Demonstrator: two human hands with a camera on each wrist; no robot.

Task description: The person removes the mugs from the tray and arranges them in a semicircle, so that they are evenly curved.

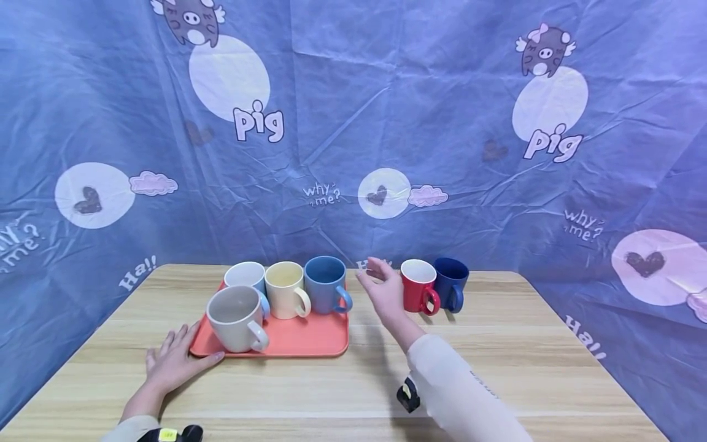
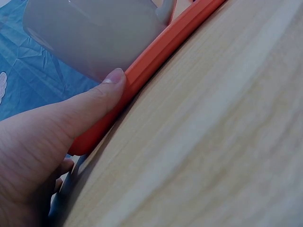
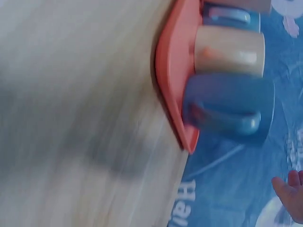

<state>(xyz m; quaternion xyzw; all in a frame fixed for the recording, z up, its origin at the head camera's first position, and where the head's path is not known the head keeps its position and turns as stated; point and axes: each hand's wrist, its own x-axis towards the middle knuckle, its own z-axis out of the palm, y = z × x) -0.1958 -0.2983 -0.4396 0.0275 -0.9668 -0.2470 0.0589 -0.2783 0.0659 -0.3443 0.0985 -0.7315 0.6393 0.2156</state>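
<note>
My left hand (image 1: 175, 363) lies at the near left corner of the coral tray (image 1: 309, 337), fingers spread beside its left side, thumb (image 2: 97, 101) against the front rim. My right hand (image 1: 385, 293) hangs raised between the tray and the red mug (image 1: 413, 293), its fingers loosely extended and slightly bent. 4 mugs stand upright on the tray: at the back, from the left, a light blue mug (image 1: 245, 274), a cream mug (image 1: 283, 296) and a blue mug (image 1: 322, 293); in front on the left, a grey mug (image 1: 227, 328), which blocks much of the light blue mug from my view. The red mug stands on the wooden table (image 1: 497, 362) right of my right hand, overlapping the edge of a navy mug (image 1: 447, 283); whether those 2 touch, I can't tell. Behind everything hangs a blue cloth (image 1: 342, 110) printed with pigs and hearts.
</note>
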